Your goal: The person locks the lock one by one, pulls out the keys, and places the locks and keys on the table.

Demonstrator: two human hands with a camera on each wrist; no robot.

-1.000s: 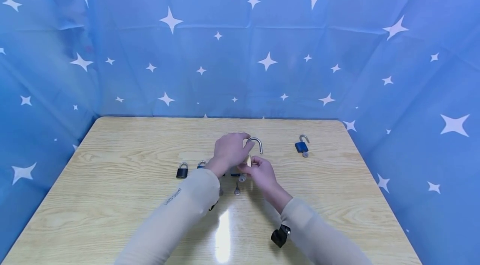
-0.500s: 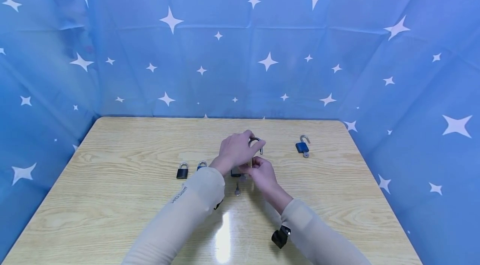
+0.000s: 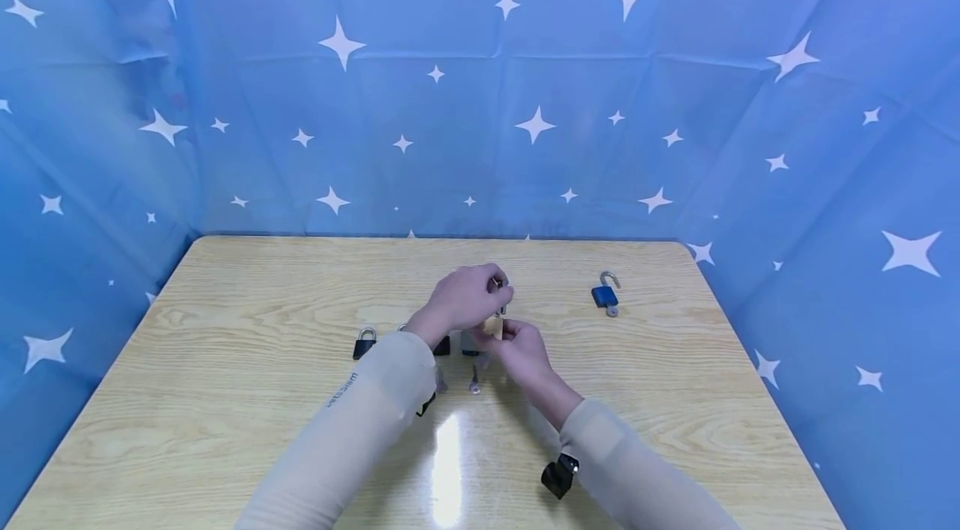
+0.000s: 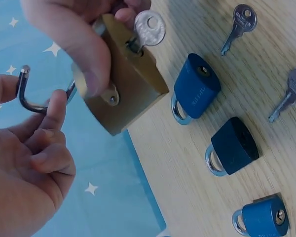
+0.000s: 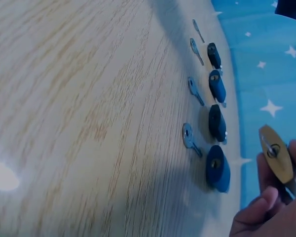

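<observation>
Above the table's middle, a brass-coloured padlock (image 4: 130, 81) is held in the air between both hands. Its steel shackle (image 4: 32, 105) stands open, and a round-headed key (image 4: 149, 28) sticks out of its keyhole. My right hand (image 3: 521, 351) grips the lock body, thumb across its side in the left wrist view. My left hand (image 3: 465, 297) holds the shackle between thumb and fingers. Beneath the hands lie blue padlocks (image 4: 197, 86) and dark padlocks (image 4: 234, 145), their shackles closed. Loose keys (image 4: 239, 27) lie in a row by them, partly hidden in the head view.
At the right of the wooden table (image 3: 675, 397) lies a blue padlock (image 3: 604, 296) with an open shackle and a key in it. A dark padlock (image 3: 364, 344) marks the left end of the row. A blue star-patterned curtain (image 3: 465, 163) hangs behind the table.
My left hand has shifted right and then back left over the shackle, which now shows less in the head view. The right hand keeps its grip with little movement.
</observation>
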